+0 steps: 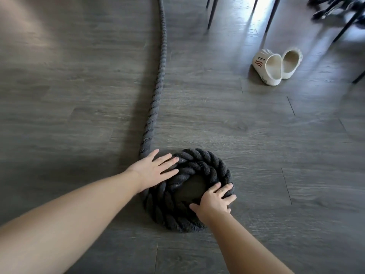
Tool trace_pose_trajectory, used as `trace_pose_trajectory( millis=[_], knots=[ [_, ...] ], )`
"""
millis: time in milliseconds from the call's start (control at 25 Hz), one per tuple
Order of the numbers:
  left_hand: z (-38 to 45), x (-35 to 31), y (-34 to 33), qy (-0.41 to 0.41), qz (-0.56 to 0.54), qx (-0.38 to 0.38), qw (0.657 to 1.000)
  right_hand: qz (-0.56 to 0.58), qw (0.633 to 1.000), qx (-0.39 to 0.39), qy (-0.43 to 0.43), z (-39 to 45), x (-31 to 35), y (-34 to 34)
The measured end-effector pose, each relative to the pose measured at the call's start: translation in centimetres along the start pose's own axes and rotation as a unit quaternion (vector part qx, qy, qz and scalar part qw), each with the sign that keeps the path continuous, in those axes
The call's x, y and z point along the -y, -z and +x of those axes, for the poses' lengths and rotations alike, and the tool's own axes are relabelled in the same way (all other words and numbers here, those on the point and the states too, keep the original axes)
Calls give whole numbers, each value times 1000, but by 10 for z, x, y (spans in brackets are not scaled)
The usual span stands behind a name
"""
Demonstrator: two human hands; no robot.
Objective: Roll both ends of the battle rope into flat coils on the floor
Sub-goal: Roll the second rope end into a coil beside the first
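A thick black battle rope (158, 80) runs from the top of the view down the grey wood floor into a flat coil (199, 165) of a few turns near me. The rope's capped end lies in the coil's centre. My left hand (156, 167) presses flat, fingers straight and spread, on the coil's left side where the straight length joins it. My right hand (214, 200) rests on the coil's right rim, fingers bent over the outer turn and thumb stretched towards the centre.
A pair of white slippers (276, 66) lies on the floor at the right. Thin dark chair legs (212, 12) stand at the top right, with a dark tangled object (335, 4) in the far corner. The floor (69, 86) to the left is bare.
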State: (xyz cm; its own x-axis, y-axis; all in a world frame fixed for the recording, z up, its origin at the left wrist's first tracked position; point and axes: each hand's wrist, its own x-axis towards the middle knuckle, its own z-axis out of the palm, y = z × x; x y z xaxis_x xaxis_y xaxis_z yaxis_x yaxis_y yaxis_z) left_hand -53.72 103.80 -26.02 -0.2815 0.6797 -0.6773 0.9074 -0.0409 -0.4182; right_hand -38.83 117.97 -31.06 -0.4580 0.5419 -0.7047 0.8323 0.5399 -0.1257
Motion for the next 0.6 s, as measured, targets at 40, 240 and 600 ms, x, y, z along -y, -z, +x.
trace_pose_trajectory(
  millis=[40, 240, 600],
  knots=[
    [6, 4, -3, -16, -2, -7, 1000, -11, 1000, 3, 9, 3, 1, 2],
    [34, 28, -15, -107, -51, 26, 993, -52, 997, 10, 57, 17, 8, 19],
    [50, 54, -33, -45, -209, 34, 976, -77, 996, 24, 28, 22, 62, 49]
  ],
)
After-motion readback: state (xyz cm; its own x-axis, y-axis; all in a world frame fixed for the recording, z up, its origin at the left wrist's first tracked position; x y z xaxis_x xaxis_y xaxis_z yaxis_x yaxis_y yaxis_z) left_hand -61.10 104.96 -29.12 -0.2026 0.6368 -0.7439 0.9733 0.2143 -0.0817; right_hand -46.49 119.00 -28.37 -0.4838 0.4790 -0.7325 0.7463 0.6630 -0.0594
